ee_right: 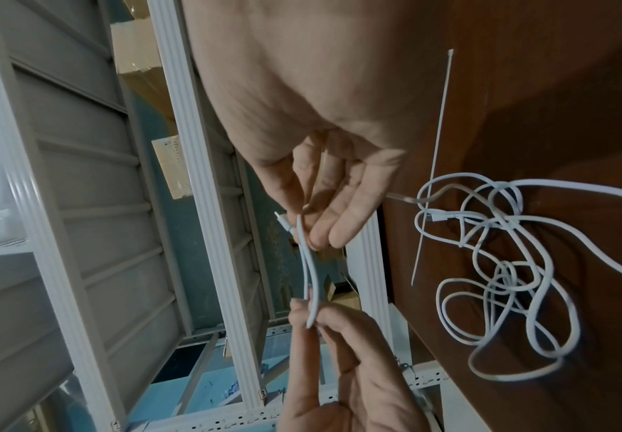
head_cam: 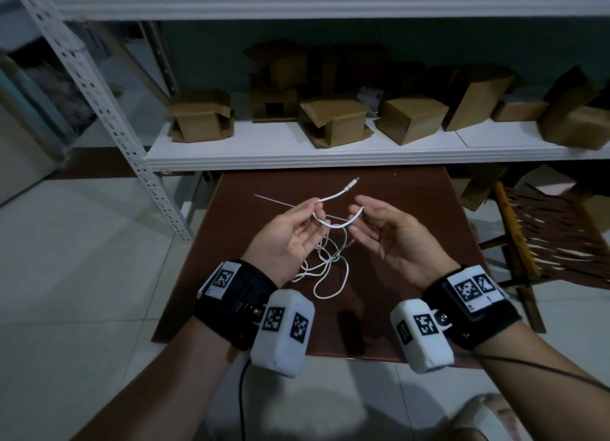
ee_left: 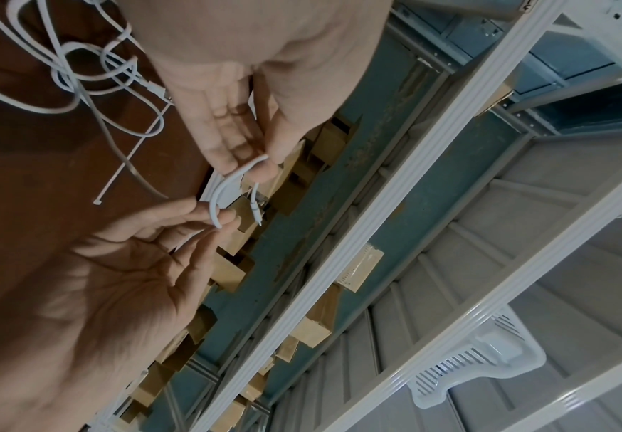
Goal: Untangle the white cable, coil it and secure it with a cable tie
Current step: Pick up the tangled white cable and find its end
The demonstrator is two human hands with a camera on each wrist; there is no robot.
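Observation:
The white cable (head_cam: 333,225) sags in a short arc between my two hands above the brown table (head_cam: 412,193). My left hand (head_cam: 313,204) pinches it near the free end, and the plug (head_cam: 351,184) sticks out up and to the right. My right hand (head_cam: 359,211) pinches the cable a little further along. The rest hangs down into a tangled heap (head_cam: 326,265) on the table, also seen in the right wrist view as loose loops (ee_right: 505,277). A thin white cable tie (head_cam: 280,203) lies flat on the table under the hands, plain in the wrist views (ee_right: 435,163) (ee_left: 124,163).
A white shelf (head_cam: 297,158) with several cardboard boxes (head_cam: 333,118) runs along the table's far edge. Its perforated metal post (head_cam: 109,110) stands at the left. A wooden folding chair (head_cam: 544,229) stands right of the table. The floor is pale tile.

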